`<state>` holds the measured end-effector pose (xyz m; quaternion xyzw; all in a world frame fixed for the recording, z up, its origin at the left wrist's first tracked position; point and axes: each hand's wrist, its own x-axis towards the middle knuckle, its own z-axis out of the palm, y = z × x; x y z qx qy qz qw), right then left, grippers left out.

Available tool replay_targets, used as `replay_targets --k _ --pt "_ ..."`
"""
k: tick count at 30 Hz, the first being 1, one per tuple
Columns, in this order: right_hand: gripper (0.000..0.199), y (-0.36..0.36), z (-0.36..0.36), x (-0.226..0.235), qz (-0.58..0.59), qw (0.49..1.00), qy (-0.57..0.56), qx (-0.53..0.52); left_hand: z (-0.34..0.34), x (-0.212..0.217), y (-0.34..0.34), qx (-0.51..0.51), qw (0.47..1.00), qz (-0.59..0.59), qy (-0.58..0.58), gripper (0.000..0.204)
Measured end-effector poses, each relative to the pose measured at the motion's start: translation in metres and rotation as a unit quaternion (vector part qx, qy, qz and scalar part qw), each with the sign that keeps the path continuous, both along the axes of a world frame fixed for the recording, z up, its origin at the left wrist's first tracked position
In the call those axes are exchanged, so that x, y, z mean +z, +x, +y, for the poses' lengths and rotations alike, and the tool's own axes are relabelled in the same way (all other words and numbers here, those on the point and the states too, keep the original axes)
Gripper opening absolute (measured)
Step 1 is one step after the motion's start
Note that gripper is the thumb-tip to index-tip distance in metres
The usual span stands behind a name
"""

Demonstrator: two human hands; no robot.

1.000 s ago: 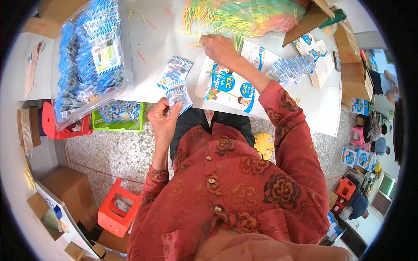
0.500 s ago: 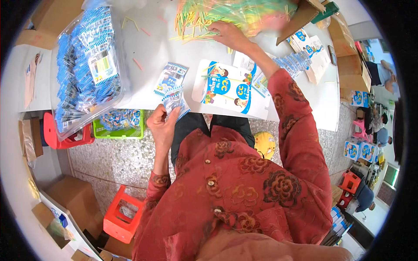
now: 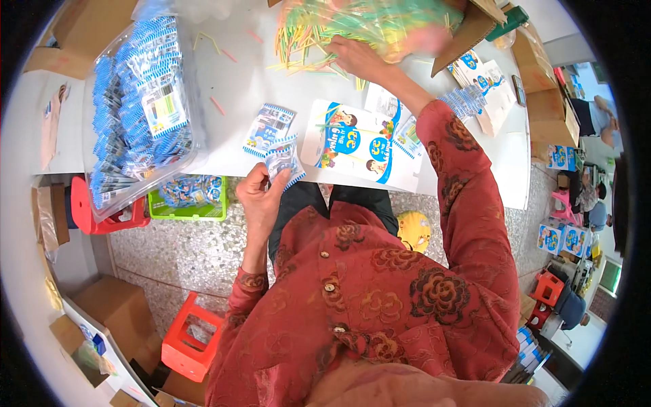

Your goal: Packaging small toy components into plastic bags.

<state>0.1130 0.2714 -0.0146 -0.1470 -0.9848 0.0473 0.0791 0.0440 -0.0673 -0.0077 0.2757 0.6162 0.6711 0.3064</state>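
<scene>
My left hand point(image 3: 260, 195) is closed at the table's front edge, pinching a small blue-and-white printed packet point(image 3: 283, 160) between thumb and fingers. A similar packet point(image 3: 269, 127) lies flat just beyond it, partly overlapped. At the far side of the table, my right hand point(image 3: 361, 60) reaches into a loose pile of thin yellow, green and pink drinking straws point(image 3: 305, 46). Its fingers are bent down and closed on straws at the pile's near edge; the fingertips are partly hidden. Flat printed white-and-blue cartons point(image 3: 352, 159) lie between the hands, with a few straws on top.
At the left stands a clear plastic tub point(image 3: 193, 139) heaped with blue-and-white packets. A green basket point(image 3: 203, 216) with more packets sits below the table edge, near a red stool point(image 3: 190, 339). A brown cardboard flap point(image 3: 468, 34) juts out beside the straw bag point(image 3: 400, 30).
My right hand's fingers have bent down and drawn slightly nearer at the straws. My left hand keeps its pinch on the packet. The whole view has shifted slightly.
</scene>
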Motion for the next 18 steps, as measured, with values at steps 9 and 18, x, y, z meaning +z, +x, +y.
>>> replay_targets --k 9,18 --pt "0.041 -0.005 0.006 0.005 0.022 0.997 -0.05 -0.053 0.0 -0.003 -0.004 -0.001 1.0 0.001 -0.011 0.009" --pt "0.024 -0.018 -0.01 -0.006 -0.026 0.998 -0.062 -0.011 0.001 0.002 -0.002 -0.005 1.0 -0.015 -0.014 0.008"
